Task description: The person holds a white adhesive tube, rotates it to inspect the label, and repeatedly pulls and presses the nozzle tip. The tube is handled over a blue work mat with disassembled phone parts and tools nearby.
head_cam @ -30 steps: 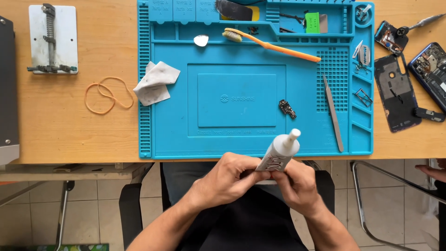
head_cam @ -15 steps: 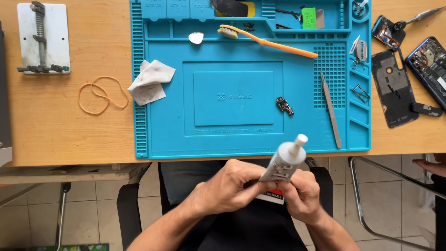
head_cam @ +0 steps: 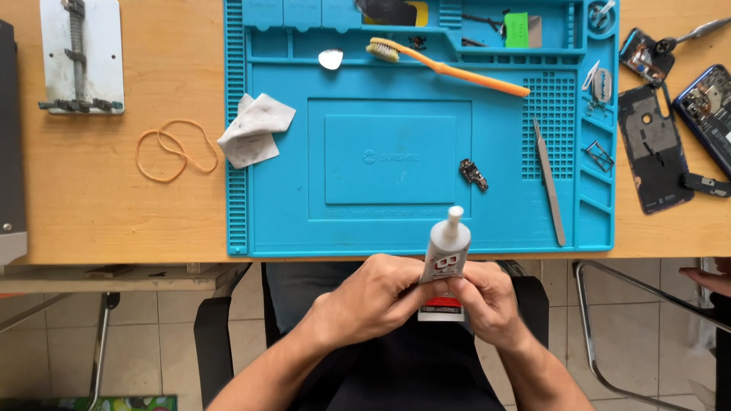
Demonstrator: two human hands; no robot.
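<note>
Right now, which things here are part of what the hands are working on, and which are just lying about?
In hand:
- white glue tube, capped nozzle up, held by left hand and right hand

Lying about:
- orange toothbrush
- tweezers
- small dark part on the blue mat
- crumpled wipe
- rubber bands
- opened phone pieces
- metal clamp plate

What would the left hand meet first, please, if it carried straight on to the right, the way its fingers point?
The left hand already touches the white glue tube; just beyond it is the right hand, gripping the same tube from the other side.
</note>
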